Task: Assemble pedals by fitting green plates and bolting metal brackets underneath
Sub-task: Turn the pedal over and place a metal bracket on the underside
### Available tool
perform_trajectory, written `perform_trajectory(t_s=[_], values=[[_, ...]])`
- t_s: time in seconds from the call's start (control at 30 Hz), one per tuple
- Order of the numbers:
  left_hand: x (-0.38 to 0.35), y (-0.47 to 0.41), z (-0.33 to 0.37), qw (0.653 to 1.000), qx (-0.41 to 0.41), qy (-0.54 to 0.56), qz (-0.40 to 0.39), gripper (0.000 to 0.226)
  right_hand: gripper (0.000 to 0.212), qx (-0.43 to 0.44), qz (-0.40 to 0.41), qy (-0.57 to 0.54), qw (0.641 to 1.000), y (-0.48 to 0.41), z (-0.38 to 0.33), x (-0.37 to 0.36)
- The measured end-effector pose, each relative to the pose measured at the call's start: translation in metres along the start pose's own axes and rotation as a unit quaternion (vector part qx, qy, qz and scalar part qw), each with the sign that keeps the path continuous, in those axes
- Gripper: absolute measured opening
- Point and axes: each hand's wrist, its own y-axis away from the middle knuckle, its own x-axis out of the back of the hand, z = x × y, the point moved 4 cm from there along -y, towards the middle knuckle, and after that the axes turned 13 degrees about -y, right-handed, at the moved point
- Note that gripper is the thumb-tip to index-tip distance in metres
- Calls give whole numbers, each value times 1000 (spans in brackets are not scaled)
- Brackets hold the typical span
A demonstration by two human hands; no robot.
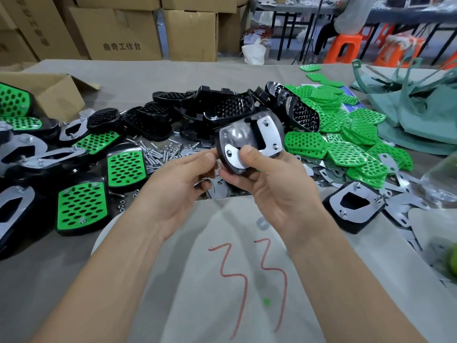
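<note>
Right hand (pixel 268 186) grips pedal (pixel 232 134), thumb pinning bracket (pixel 270 134); left hand (pixel 180 179) pinches its edge. Probably rigid, light and slippery: hold by the rims.

Cardboard boxes (pixel 123 33), orange stools (pixel 346 49)

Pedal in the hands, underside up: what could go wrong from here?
1. The lower bracket is pinned by the thumb of the right hand, with only one fastener showing. If the thumb lifts, it may swing out of line.
2. The pedal is held in the air, with the left hand pinching its edge. A dropped nut could get lost among the loose brackets below.
</note>
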Motion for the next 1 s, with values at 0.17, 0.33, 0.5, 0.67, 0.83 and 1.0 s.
perform_trajectory(t_s=[0.17,0.33,0.5,0.67,0.83,1.0], values=[[3,-3,-2,999,-5,31,5,29,16,-28,-23,-6,999,1,2,-3],[6,-3,-1,998,-34,44,2,26,19,-25,-40,20,999,4,2,-6],[3,-3,-2,998,-28,62,7,30,21,-26,-31,4,999,3,4,-5],[1,-2,-2,997,-2,80,9,24,22,3,0,11,1000,2,5,-3],[-6,4,-2,993,14,116,-21,30,31,64,9,46,997,0,3,-2],[-6,7,1,996,11,90,-26,15,37,84,17,66,994,1,2,-2]])
